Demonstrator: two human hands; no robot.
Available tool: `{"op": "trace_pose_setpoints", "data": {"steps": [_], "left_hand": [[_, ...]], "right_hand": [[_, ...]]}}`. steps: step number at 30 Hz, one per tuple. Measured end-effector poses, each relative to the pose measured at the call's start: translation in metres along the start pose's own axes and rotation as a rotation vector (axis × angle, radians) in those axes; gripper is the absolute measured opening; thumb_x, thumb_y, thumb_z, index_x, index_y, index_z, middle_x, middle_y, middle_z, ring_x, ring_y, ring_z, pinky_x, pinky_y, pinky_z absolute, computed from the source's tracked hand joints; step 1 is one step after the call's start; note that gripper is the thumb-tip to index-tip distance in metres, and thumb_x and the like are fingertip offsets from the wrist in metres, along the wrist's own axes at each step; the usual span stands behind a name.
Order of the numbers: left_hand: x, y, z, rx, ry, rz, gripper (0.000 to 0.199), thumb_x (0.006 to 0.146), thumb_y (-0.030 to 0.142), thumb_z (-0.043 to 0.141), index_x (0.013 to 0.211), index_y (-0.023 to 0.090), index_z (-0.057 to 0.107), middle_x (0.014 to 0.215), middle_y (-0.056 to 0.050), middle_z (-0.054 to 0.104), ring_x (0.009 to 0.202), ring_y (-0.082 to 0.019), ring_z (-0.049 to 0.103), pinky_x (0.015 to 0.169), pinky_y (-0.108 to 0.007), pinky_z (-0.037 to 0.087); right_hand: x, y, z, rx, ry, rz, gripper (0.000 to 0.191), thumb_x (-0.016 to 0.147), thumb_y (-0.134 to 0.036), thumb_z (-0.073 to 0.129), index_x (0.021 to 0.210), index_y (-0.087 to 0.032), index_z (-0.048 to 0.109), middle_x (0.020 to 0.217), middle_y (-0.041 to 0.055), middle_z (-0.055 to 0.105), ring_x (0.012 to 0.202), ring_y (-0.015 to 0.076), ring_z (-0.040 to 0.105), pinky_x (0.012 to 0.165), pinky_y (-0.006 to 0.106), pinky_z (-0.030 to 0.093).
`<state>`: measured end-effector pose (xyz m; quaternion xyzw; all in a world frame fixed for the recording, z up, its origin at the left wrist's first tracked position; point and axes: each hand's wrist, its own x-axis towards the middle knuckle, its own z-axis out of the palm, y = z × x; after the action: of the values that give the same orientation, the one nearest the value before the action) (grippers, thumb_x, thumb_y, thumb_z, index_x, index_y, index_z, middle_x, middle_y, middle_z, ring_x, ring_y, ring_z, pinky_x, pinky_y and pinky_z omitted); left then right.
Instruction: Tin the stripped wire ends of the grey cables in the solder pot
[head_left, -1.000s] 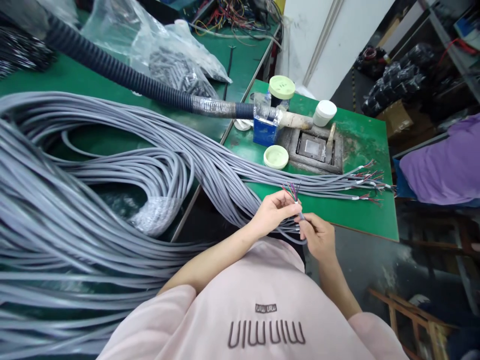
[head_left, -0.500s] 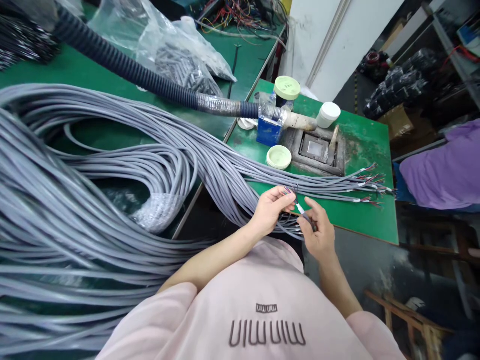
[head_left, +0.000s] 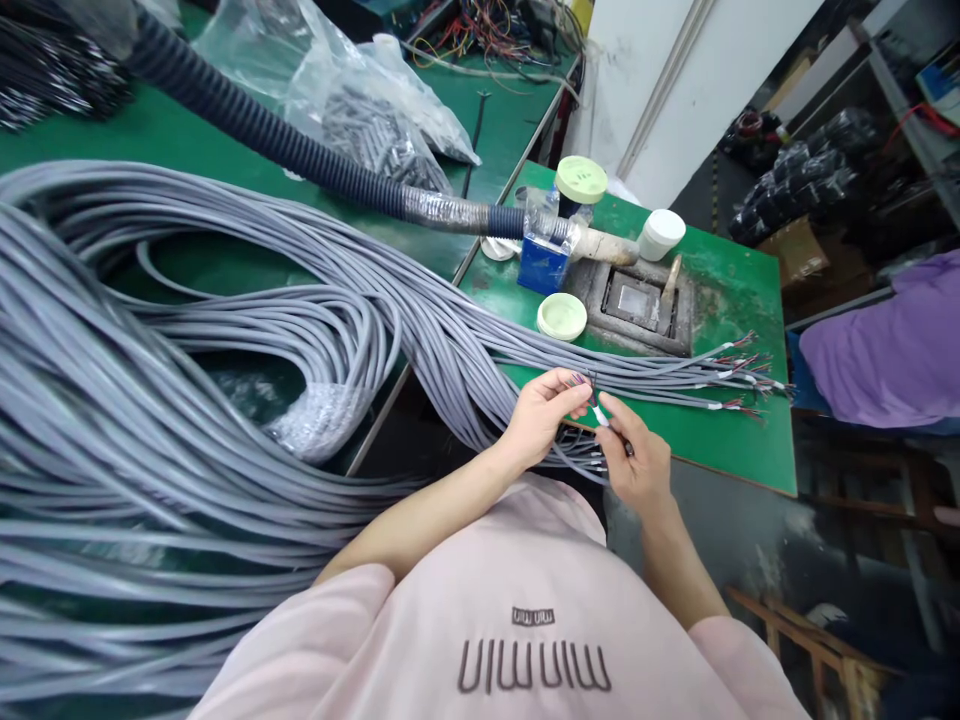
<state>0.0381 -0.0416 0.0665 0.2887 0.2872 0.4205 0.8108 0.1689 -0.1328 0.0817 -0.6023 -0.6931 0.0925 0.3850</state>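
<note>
Between my hands, in front of my chest, is the end of a grey cable [head_left: 602, 417] with a white band and thin coloured wires fanning out. My left hand [head_left: 546, 412] is closed, pinching those wires between thumb and fingers. Around the cable just below the white band, my right hand [head_left: 636, 452] is closed, thumb and index finger on it. Behind my hands a bundle of grey cables [head_left: 480, 335] runs across to the right, its stripped wire ends [head_left: 742, 375] spread over the green table. More cable ends hang below my left hand, partly hidden.
On the green table [head_left: 739, 285] stand a solder pot [head_left: 634, 300] with a stick in it, a white jar [head_left: 661, 234], a pale green lid [head_left: 562, 316] and a ribbed hose [head_left: 300, 150]. Large cable coils [head_left: 187, 420] fill the left. A person in purple [head_left: 885, 345] is at right.
My right index finger has come down closer to the white band on the cable. The left hand keeps its pinch on the wires. The view has shifted slightly.
</note>
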Motion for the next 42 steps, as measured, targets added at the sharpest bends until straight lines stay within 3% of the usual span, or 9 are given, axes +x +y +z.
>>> {"op": "trace_pose_setpoints", "data": {"steps": [4,11,19,21,23,25,27,33,42], "left_hand": [[-0.001,-0.006,0.0,0.035,0.034,0.034,0.027,0.069,0.037,0.08,0.077,0.016,0.064,0.068,0.003,0.064,0.06,-0.006,0.056,0.06,-0.019,0.045],[-0.006,-0.007,-0.001,0.214,0.113,0.273,0.023,0.072,0.037,0.079,0.076,0.017,0.068,0.075,0.0,0.069,0.069,-0.01,0.06,0.069,-0.023,0.049],[-0.004,-0.005,-0.008,0.274,0.052,0.337,0.02,0.079,0.033,0.075,0.091,0.018,0.071,0.086,-0.004,0.072,0.08,-0.013,0.066,0.078,-0.026,0.051],[-0.004,-0.003,-0.012,0.308,0.005,0.384,0.028,0.082,0.032,0.072,0.107,0.02,0.069,0.094,-0.005,0.072,0.086,-0.015,0.067,0.081,-0.027,0.051],[-0.002,0.0,-0.02,0.398,-0.003,0.494,0.036,0.085,0.03,0.068,0.12,0.022,0.063,0.097,-0.005,0.072,0.085,-0.014,0.065,0.079,-0.027,0.051],[0.0,0.002,-0.03,0.549,0.03,0.632,0.038,0.086,0.028,0.067,0.123,0.023,0.061,0.097,-0.005,0.071,0.083,-0.014,0.064,0.078,-0.028,0.05],[0.004,0.003,-0.041,0.727,0.076,0.739,0.034,0.086,0.027,0.065,0.12,0.023,0.063,0.096,-0.005,0.071,0.084,-0.016,0.062,0.08,-0.031,0.048],[0.015,-0.008,-0.065,1.122,0.028,0.806,0.02,0.086,0.03,0.061,0.102,0.023,0.071,0.09,-0.006,0.075,0.082,-0.019,0.064,0.079,-0.036,0.041],[0.018,-0.015,-0.071,1.187,-0.045,0.853,0.017,0.087,0.027,0.059,0.099,0.026,0.07,0.083,-0.004,0.074,0.076,-0.018,0.063,0.073,-0.034,0.034]], "right_hand": [[0.003,0.0,-0.001,0.014,0.003,0.018,0.049,0.094,-0.015,0.05,0.143,-0.026,0.047,0.126,0.0068,0.068,0.109,0.0195,0.069,0.091,0.03,0.058],[0.012,0.007,-0.001,-0.041,-0.097,-0.008,0.046,0.096,-0.018,0.046,0.142,-0.026,0.051,0.127,0.0071,0.067,0.114,0.0202,0.066,0.1,0.033,0.054],[0.033,0.012,-0.007,0.028,-0.223,0.043,0.04,0.097,-0.023,0.047,0.135,-0.025,0.055,0.13,0.005,0.065,0.116,0.0202,0.064,0.095,0.032,0.053],[0.045,0.015,-0.011,0.082,-0.241,0.114,0.035,0.097,-0.027,0.047,0.13,-0.023,0.058,0.123,0.0056,0.067,0.108,0.0207,0.066,0.089,0.033,0.054],[0.062,0.023,-0.013,0.186,-0.245,0.219,0.033,0.096,-0.033,0.049,0.124,-0.023,0.061,0.093,0.0032,0.07,0.079,0.017,0.068,0.07,0.029,0.055],[0.081,0.033,-0.014,0.375,-0.255,0.349,0.033,0.093,-0.039,0.053,0.121,-0.023,0.06,0.058,-0.0048,0.053,0.046,0.0109,0.05,0.045,0.023,0.043],[0.101,0.043,-0.011,0.595,-0.285,0.47,0.037,0.089,-0.044,0.059,0.119,-0.023,0.058,0.045,-0.0109,0.034,0.033,0.0075,0.03,0.034,0.02,0.028],[0.15,0.064,0.008,0.773,-0.409,0.609,0.043,0.077,-0.048,0.073,0.107,-0.022,0.056,0.039,-0.0144,0.031,0.027,0.0049,0.022,0.029,0.018,0.02],[0.17,0.078,0.031,0.556,-0.472,0.599,0.037,0.079,-0.043,0.069,0.105,-0.019,0.06,0.039,-0.0143,0.03,0.028,0.0041,0.021,0.029,0.017,0.017]]}}
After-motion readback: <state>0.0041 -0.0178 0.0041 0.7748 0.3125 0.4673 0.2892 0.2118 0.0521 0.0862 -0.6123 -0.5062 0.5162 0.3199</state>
